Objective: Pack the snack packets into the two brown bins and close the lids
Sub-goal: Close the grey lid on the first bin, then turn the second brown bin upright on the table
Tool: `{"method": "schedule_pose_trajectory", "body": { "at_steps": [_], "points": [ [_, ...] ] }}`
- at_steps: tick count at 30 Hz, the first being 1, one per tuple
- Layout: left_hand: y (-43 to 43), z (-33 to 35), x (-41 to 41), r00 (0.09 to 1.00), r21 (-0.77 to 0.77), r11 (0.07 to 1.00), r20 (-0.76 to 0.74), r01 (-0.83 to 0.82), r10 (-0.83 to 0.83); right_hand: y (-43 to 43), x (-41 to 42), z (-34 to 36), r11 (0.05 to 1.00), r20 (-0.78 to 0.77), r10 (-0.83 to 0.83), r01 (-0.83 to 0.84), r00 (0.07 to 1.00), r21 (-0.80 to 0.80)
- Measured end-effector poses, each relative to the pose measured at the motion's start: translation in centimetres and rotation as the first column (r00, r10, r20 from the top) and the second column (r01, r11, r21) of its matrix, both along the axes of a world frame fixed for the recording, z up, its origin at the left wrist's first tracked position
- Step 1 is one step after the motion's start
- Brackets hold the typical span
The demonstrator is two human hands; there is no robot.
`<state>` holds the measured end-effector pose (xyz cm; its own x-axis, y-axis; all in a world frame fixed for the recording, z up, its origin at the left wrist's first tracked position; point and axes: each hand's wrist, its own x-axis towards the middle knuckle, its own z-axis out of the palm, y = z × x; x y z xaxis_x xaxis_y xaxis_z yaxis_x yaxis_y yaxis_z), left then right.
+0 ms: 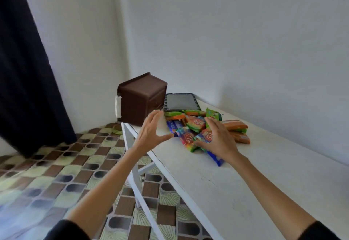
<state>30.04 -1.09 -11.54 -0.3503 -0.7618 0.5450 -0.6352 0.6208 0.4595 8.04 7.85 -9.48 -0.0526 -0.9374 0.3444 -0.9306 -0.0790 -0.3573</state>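
Two-handed gathering of the pile. Your left hand is hovering at the 9 o'clock edge of the snack packets, its fingers straight and spread and the thumb pointing at the pile, gripping nothing. Your right hand is lying over the 4 o'clock side of the pile with its fingers fanned across the wrappers and not yet closed round any. The packets are lying loose and overlapping on the white surface. Orange packets are trailing off at 3 o'clock and a blue packet is poking out at 5 o'clock, under your right wrist. The brown bin is sitting at 10 o'clock from the pile, at the end of the surface. It seems to be lying on its side, its opening is not showing, and its white latch is facing outward. A dark lid is lying flat at 12 o'clock, touching the pile's far edge. No second bin is showing. To do this step well, you are probably best closing both palms inward and low, so that the slippery wrappers are bunching between them and not sliding over one another. A modest handful is likely wiser than the whole heap, leaving the stragglers for a later pass. The bin will likely need setting upright before anything is going in.
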Motion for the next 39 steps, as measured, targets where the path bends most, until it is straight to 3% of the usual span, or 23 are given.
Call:
{"method": "schedule_pose_trajectory", "body": {
  "at_steps": [8, 14, 20, 24, 26, 30, 36, 39],
  "points": [
    [-10.3, 2.9, 9.0, 0.989, -0.019, 0.989, -0.009, -0.15, 0.15, -13.2, 7.4, 2.2, 0.993, 0.039, 0.113, -0.114, 0.993, 0.011],
    [-15.7, 4.0, 10.9, 0.964, -0.027, 0.964, 0.016, -0.266, 0.267, -21.5, 10.0, 4.3, 0.981, 0.079, 0.191, -0.192, 0.978, -0.006],
    [-19.8, 5.0, 9.6, 0.927, 0.054, 0.93, -0.076, -0.365, 0.368, -28.2, 12.1, 4.7, 0.968, 0.198, 0.222, -0.24, 0.955, 0.07],
    [-22.9, 6.1, 9.7, 0.919, 0.125, 0.913, -0.022, -0.388, 0.394, -30.8, 12.7, 3.2, 0.951, 0.37, 0.164, -0.246, 0.914, 0.186],
    [-23.6, 6.4, 9.5, 0.933, 0.174, 0.925, -0.065, -0.339, 0.354, -31.7, 12.8, 2.5, 0.941, 0.473, 0.135, -0.262, 0.871, 0.214],
    [-23.1, 6.5, 8.6, 0.907, 0.242, 0.922, -0.225, -0.302, 0.356, -32.4, 13.5, 1.7, 0.899, 0.744, 0.045, -0.352, 0.667, 0.261],
    [-21.4, 7.1, 7.5, 0.869, 0.261, 0.907, -0.29, -0.331, 0.401, -32.6, 14.7, 1.4, 0.917, 0.881, 0.025, -0.362, 0.473, 0.168],
    [-20.4, 7.1, 7.4, 0.862, 0.252, 0.907, -0.306, -0.337, 0.405, -32.1, 15.1, 1.3, 0.927, 0.902, 0.024, -0.348, 0.431, 0.142]
  ]
}}
